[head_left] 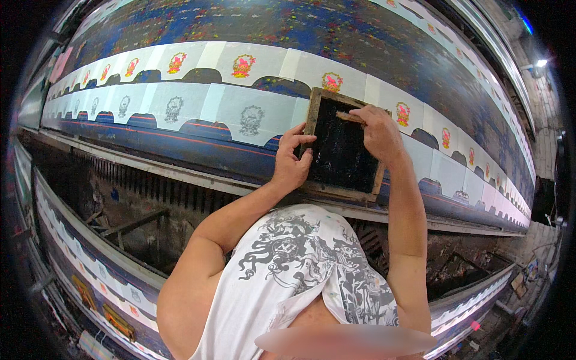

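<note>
A wooden-framed printing screen [342, 95] with a black, inky inner face lies on the long printing table. My left hand [293, 159] grips its left rim, fingers curled over the wood and thumb low beside it. With closed fingers my right hand [379, 133] holds a small wooden squeegee [349, 117] near the screen's far end, over the black surface; its lower edge is hard to see. Left of the screen lies a light cut fabric piece [249, 115] with a dark line emblem. What is under the screen is hidden.
Beyond runs a row of pale pieces with red and yellow emblems [242, 66]. The table's surface [198, 133] is dark blue and paint-spotted, with a metal rail [162, 169] along its near edge. Behind me another table [114, 288] carries printed pieces and wooden-handled tools [119, 322].
</note>
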`<state>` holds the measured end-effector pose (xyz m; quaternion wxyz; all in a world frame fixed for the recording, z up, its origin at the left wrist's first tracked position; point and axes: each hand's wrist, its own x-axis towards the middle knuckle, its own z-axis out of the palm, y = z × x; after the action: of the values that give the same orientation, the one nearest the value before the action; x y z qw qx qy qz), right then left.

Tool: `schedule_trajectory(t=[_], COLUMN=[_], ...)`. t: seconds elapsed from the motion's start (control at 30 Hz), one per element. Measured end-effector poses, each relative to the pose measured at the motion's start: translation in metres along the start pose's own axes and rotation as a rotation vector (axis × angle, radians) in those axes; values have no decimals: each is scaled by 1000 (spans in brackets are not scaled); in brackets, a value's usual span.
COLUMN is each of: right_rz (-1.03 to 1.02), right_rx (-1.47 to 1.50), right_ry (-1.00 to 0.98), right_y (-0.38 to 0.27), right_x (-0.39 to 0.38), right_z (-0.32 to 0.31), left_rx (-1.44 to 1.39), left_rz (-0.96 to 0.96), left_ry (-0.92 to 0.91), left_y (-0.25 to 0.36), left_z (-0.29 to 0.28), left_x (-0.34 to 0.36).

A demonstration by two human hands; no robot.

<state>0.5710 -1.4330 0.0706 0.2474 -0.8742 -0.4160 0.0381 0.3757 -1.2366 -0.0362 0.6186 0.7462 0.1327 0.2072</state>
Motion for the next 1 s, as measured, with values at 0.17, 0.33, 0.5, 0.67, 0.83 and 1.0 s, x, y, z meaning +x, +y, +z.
schedule_trajectory(t=[0.17, 0.33, 0.5, 0.67, 0.83, 1.0], right_rz=[-19, -37, -4, -12, -19, 141], right_rx=[-55, -96, -88, -69, 57, 121], right_ry=[48, 63, 33, 16, 25, 373], right_y=[-2, -34, -72, -93, -92, -63], right_x=[-6, -50, -97, -126, -149, -187], right_z=[17, 32, 37, 44, 45, 47], left_rx=[46, 26, 51, 77, 242, 256], left_rz=[3, -35, 12, 25, 123, 111], left_ry=[6, 5, 9, 13, -34, -39], left_y=[9, 10, 4, 1, 0, 5], left_z=[-1, 0, 1, 2, 0, -1], left_x=[2, 1, 2, 3, 6, 9])
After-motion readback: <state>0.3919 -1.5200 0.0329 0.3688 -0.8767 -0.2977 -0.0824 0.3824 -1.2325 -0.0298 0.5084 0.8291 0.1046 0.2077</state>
